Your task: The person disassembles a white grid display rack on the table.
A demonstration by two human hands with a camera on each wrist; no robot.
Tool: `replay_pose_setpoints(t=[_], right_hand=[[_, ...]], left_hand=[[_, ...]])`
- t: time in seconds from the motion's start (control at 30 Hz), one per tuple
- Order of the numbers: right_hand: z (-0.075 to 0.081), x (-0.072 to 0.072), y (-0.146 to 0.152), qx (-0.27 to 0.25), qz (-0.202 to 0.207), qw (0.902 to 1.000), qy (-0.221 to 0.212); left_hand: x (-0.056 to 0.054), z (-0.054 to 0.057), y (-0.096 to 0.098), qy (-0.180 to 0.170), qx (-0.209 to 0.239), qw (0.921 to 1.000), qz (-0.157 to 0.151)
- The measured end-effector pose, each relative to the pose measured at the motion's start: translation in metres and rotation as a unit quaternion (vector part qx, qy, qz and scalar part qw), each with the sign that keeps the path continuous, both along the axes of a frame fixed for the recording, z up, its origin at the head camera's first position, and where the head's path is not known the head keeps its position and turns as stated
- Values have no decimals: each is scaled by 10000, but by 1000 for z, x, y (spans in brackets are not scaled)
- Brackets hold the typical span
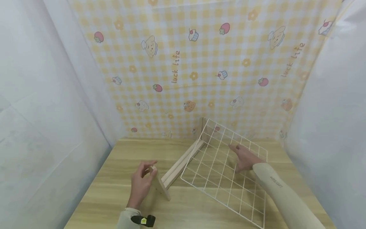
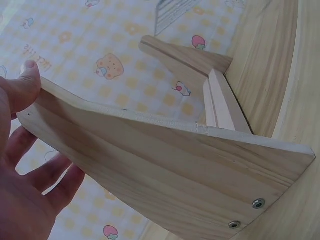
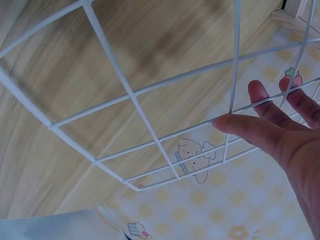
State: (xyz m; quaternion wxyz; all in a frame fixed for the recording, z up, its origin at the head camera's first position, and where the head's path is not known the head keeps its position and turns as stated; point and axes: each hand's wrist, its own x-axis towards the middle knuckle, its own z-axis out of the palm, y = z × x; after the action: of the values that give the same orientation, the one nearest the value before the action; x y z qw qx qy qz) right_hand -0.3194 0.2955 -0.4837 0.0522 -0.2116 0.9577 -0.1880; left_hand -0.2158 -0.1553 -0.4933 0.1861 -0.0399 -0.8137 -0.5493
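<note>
My left hand [image 1: 140, 183] grips the top of the near end board [image 1: 162, 187] of a wooden stand, thumb on one edge and fingers on the other. Two screw heads [image 2: 258, 203] show low on that board in the left wrist view. Two parallel wooden bars [image 1: 183, 161] run back to a far upright board [image 2: 185, 55] with a groove in it. My right hand [image 1: 245, 158] pinches the wires of a white wire grid panel [image 1: 221, 171], which is tilted above the table. One grid corner overlaps the far upright in the head view; I cannot tell whether they touch.
The wood-grain table [image 1: 120, 162] lies under everything. A yellow checked cloth [image 1: 171, 63] with cartoon prints hangs along the back edge. Pale sheets [image 1: 328, 111] close off the left and right sides.
</note>
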Motion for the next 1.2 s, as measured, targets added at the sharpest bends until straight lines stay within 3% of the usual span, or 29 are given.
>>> replay_pose_setpoints(t=[0.37, 0.5, 0.67, 0.9, 1.2], right_hand=[[-2, -1, -4, 340, -12, 9989, -317], [-4, -2, -3, 505, 6, 9984, -259], [-7, -6, 2, 666, 104, 9973, -288], [-12, -12, -1, 586, 112, 9973, -416], [-16, -8, -4, 764, 52, 9960, -450]], left_hand=[[8, 1, 1, -153, 164, 9997, 3], [8, 0, 5, -67, 165, 9998, -88], [12, 1, 10, 22, 56, 10000, 51], [16, 3, 9, 149, 73, 9998, 50], [20, -2, 18, 364, -107, 9991, 174]])
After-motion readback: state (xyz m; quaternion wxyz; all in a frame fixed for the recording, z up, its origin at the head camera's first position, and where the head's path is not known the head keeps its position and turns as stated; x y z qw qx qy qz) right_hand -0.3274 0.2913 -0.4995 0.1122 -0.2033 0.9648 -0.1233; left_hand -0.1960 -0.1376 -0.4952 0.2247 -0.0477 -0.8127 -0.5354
